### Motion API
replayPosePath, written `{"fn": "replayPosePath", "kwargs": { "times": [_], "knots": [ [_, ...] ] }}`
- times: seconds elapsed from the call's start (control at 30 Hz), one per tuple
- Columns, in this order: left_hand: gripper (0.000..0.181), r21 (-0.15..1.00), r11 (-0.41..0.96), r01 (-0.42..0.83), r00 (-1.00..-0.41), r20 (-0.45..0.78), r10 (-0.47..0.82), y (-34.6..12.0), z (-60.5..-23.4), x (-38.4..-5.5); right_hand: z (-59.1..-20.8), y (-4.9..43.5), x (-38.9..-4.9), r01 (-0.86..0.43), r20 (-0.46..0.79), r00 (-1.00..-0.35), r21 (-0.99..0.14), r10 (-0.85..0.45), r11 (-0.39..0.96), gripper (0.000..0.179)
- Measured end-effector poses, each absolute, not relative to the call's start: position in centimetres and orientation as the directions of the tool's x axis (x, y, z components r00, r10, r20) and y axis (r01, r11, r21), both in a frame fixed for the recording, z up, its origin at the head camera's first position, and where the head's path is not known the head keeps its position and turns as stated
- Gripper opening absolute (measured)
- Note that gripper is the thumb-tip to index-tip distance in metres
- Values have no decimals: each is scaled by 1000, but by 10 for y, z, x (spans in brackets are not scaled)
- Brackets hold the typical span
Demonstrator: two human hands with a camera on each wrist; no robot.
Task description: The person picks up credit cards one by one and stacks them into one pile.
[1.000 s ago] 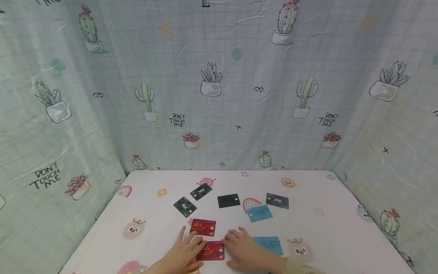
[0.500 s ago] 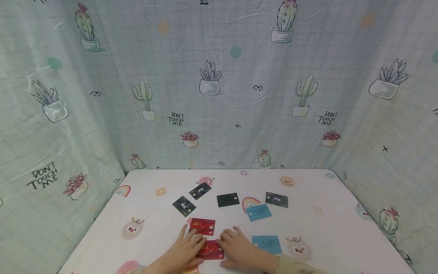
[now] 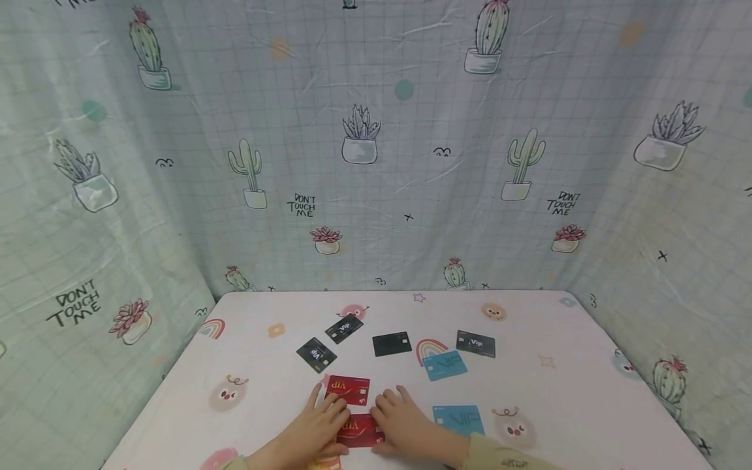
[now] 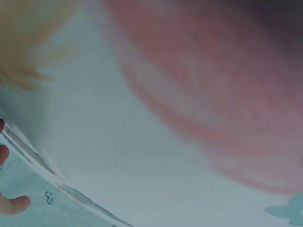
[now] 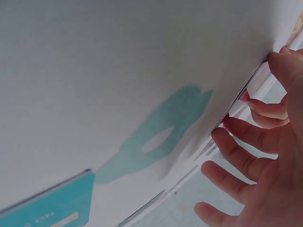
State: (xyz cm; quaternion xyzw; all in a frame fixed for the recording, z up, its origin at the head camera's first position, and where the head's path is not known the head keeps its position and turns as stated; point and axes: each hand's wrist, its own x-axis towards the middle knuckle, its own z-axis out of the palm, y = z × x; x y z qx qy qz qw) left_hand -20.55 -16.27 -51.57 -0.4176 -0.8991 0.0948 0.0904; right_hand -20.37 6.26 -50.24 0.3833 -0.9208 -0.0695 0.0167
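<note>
In the head view a red VIP card (image 3: 360, 431) lies at the near middle of the table, both hands at its ends. My left hand (image 3: 308, 434) grips the left end, index fingertip on the far edge and thumb by the near one. My right hand (image 3: 408, 425) holds the right end between thumb and fingers; the right wrist view shows its thumb (image 5: 284, 71) at the card's edge. Just beyond lies a second red card (image 3: 349, 390), close to the left fingertips. In the left wrist view only some fingertips (image 4: 16, 205) show at the edge.
Several black cards (image 3: 391, 344) lie farther back. Two blue cards, one at the back (image 3: 444, 365) and one nearer (image 3: 458, 419), lie to the right, the nearer beside my right forearm. An orange patch (image 3: 326, 463) shows below my left hand. Patterned cloth (image 3: 376, 196) surrounds the table (image 3: 587, 391).
My right hand has slid slightly left, covering more of the near red card's right end. The left hand stays almost in place. The other cards lie as before.
</note>
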Motion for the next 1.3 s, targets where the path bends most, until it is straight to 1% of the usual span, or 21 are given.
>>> {"fn": "replayPosePath", "kwargs": {
  "times": [0.1, 0.2, 0.4, 0.63, 0.73, 0.83, 1.0, 1.1, 1.23, 1.3],
  "knots": [
    [62, -253, 621, 742, -619, 98, 779, -162, -516, -207, -506, 61, -206, -690, -20, -719, 138, -695, 710, 55],
    [63, -254, 619, 743, -616, 100, 781, -161, -516, -209, -506, 61, -206, -688, -11, -720, 139, -693, 712, 55],
    [69, -230, 643, 730, -647, 70, 759, -158, -517, -210, -505, 62, -208, -689, -18, -723, 95, -691, 718, 56],
    [71, -206, 647, 734, -648, 74, 758, -156, -517, -213, -503, 60, -213, -674, -75, -737, 9, -671, 739, 57],
    [72, -187, 655, 732, -657, 56, 751, -156, -518, -214, -502, 60, -215, -665, -94, -742, -22, -664, 746, 58],
    [72, -167, 659, 733, -661, 53, 749, -156, -518, -214, -502, 59, -215, -659, -98, -746, -37, -659, 751, 60],
    [72, -180, 649, 739, -647, 78, 758, -156, -516, -214, -502, 60, -215, -654, -80, -751, -38, -655, 755, 62],
    [72, -194, 646, 738, -644, 79, 761, -156, -515, -214, -502, 60, -215, -659, -69, -747, -49, -661, 751, 58],
    [71, -218, 644, 733, -644, 84, 761, -155, -514, -212, -502, 60, -214, -681, -55, -727, -76, -685, 729, 50],
    [70, -233, 644, 729, -645, 85, 760, -156, -513, -211, -501, 60, -213, -690, -49, -717, -83, -695, 719, 48]
  ]
}}
